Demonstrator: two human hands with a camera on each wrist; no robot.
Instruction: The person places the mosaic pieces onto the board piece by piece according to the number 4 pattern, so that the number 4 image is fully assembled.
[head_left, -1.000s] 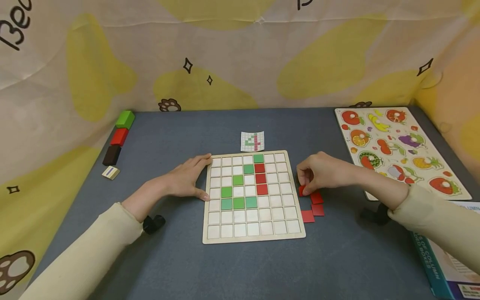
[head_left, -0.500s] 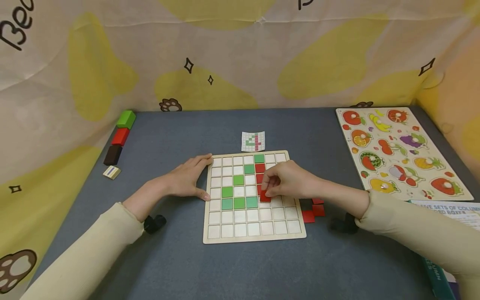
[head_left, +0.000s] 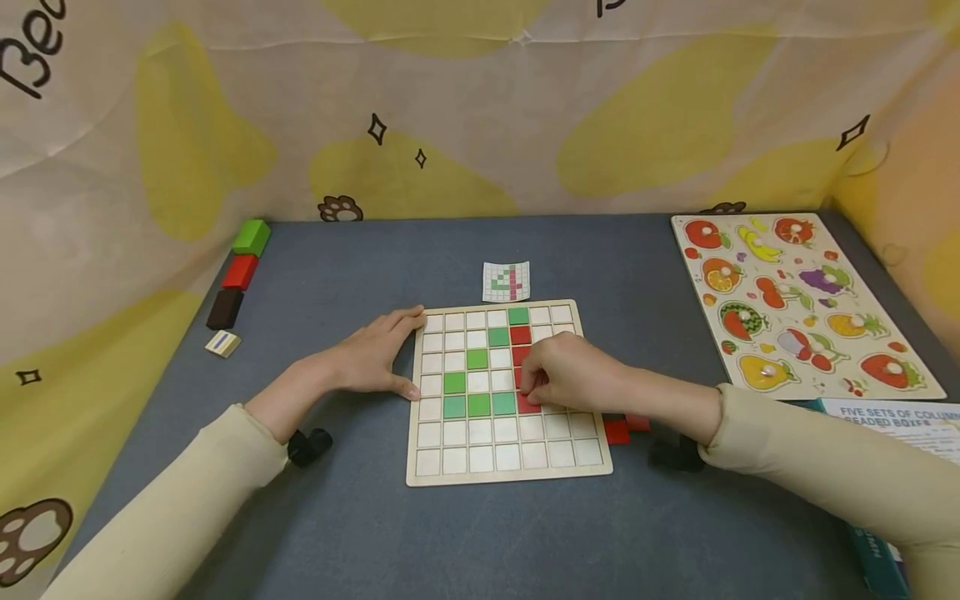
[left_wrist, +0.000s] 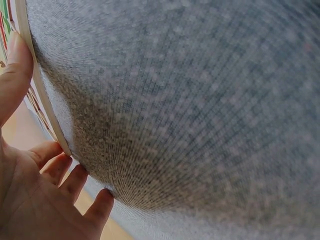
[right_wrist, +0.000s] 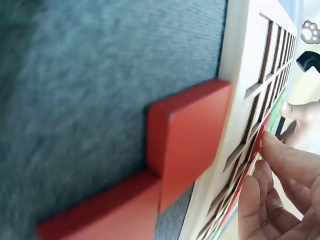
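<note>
The right hand (head_left: 572, 372) is curling its fingertips down on a red tile (head_left: 527, 405) and pressing it into the wooden grid board (head_left: 510, 475), in the cell just right of the near green row, under the red column. The left hand (head_left: 372, 357) is lying spread and flat on the table, thumb and fingers touching the board's left edge. On the board seven green tiles (head_left: 477, 406) are showing, and three red ones are visible; the hand is covering part of that column, so the full count cannot be told. Two loose red tiles (right_wrist: 187, 137) are lying just beside the board's right edge. One pattern card (head_left: 506, 281) is sitting just beyond the far edge. At far left four blocks (head_left: 238, 272) are standing in a row: green, red, brown, pale. One fruit puzzle (head_left: 795, 300) is lying at right, one printed box (head_left: 892, 425) near it. The grey felt table (head_left: 360, 533) is being enclosed by a cream and yellow cloth backdrop (head_left: 465, 108).
</note>
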